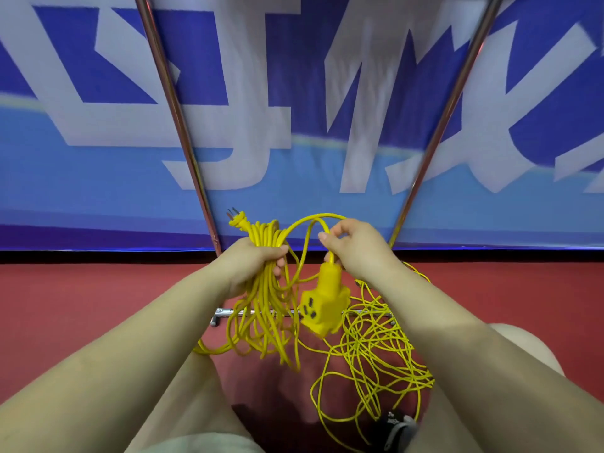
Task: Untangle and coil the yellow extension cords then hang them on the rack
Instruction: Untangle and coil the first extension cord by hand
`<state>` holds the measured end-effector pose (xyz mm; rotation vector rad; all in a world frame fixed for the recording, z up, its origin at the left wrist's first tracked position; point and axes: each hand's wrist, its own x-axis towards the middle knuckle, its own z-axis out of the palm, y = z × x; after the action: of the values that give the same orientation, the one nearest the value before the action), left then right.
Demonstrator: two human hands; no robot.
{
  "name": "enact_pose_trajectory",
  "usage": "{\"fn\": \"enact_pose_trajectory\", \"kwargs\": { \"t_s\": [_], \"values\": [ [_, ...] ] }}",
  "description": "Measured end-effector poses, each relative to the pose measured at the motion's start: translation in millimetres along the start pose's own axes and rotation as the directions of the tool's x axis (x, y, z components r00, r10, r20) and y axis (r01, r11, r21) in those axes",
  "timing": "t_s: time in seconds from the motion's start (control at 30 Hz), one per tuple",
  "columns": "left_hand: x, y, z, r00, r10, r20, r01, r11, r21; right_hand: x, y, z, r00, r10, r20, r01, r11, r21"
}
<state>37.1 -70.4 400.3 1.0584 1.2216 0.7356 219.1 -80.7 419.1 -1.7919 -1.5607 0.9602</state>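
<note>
Loops of yellow cord (pixel 261 289) are gathered into a bundle in the left hand (pixel 255 259), whose fingers are curled tightly round the strands; the loops hang below the fist, and a pronged plug (pixel 236 218) sticks up above it at the bundle's top. From the bundle one strand arcs over to the right hand (pixel 356 246), which pinches the cord just above a yellow multi-outlet socket block (pixel 323 305); the block dangles between the two forearms with its dark slots facing the camera. Below and to the right of it, a second yellow cord (pixel 372 351) lies in a loose tangle on the red floor (pixel 98 289), crossing the chrome base bar (pixel 225 312) of the rack. Two chrome uprights (pixel 176 119) (pixel 444 119) of the rack slant upward in front of a blue banner (pixel 294 178) bearing large white characters, too cropped and blurred to read. A dark shoe (pixel 397 425) shows at the lower right.
</note>
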Motion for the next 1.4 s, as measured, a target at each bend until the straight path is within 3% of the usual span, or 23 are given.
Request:
{"fn": "enact_pose_trajectory", "kwargs": {
  "t_s": [0.07, 0.13, 0.23, 0.37, 0.43, 0.57, 0.7, 0.8, 0.93, 1.0, 1.1, 1.23, 1.4],
  "values": [
    [3.2, 0.9, -4.2, 0.999, -0.021, -0.050, 0.019, 0.999, -0.041, -5.9, 8.7, -4.6, 0.998, -0.036, -0.046, 0.028, 0.986, -0.167],
    [7.4, 1.8, -11.4, 0.996, -0.055, -0.076, 0.047, 0.994, -0.097, -11.4, 17.7, -13.5, 0.989, -0.084, -0.121, 0.055, 0.972, -0.228],
    [11.1, 4.1, -21.5, 0.989, -0.097, -0.107, 0.082, 0.986, -0.142, -13.4, 28.7, -29.1, 0.964, -0.144, -0.221, 0.113, 0.982, -0.151],
    [13.2, 7.1, -30.0, 0.978, -0.110, -0.179, 0.103, 0.994, -0.046, -9.3, 36.4, -41.8, 0.943, -0.203, -0.262, 0.183, 0.978, -0.099],
    [12.9, 9.6, -35.0, 0.978, -0.129, -0.167, 0.125, 0.992, -0.034, -8.8, 39.3, -44.4, 0.951, -0.207, -0.227, 0.185, 0.976, -0.116],
    [8.1, 17.9, -44.2, 0.986, -0.166, -0.033, 0.158, 0.973, -0.168, -9.7, 56.3, -38.2, 0.987, -0.152, -0.047, 0.135, 0.957, -0.257],
    [7.8, 27.3, -44.4, 0.991, -0.126, -0.041, 0.099, 0.910, -0.403, -19.9, 72.5, -10.9, 0.981, -0.064, 0.182, 0.074, 0.996, -0.050],
    [10.4, 29.2, -39.4, 0.988, -0.130, -0.082, 0.074, 0.867, -0.492, -30.0, 67.3, 12.6, 0.933, -0.119, 0.339, 0.114, 0.993, 0.032],
    [13.1, 27.1, -36.5, 0.986, -0.128, -0.106, 0.050, 0.836, -0.546, -30.3, 49.1, 16.1, 0.934, -0.182, 0.308, 0.124, 0.972, 0.198],
    [13.3, 24.1, -34.3, 0.986, -0.121, -0.119, 0.039, 0.845, -0.533, -30.8, 39.6, 12.9, 0.923, -0.226, 0.311, 0.170, 0.966, 0.197],
    [13.5, 18.9, -27.4, 0.987, -0.119, -0.109, 0.050, 0.867, -0.495, -34.7, 21.7, 14.5, 0.906, -0.295, 0.302, 0.264, 0.954, 0.139],
    [13.2, 11.4, -15.9, 0.991, -0.122, -0.052, 0.090, 0.904, -0.417, -23.1, 7.9, 21.3, 0.945, -0.296, 0.137, 0.304, 0.952, -0.040],
    [13.3, 2.5, -6.9, 0.990, -0.138, -0.011, 0.119, 0.890, -0.440, -12.3, 3.0, 31.5, 0.935, -0.296, 0.196, 0.335, 0.919, -0.207]
  ]
}}
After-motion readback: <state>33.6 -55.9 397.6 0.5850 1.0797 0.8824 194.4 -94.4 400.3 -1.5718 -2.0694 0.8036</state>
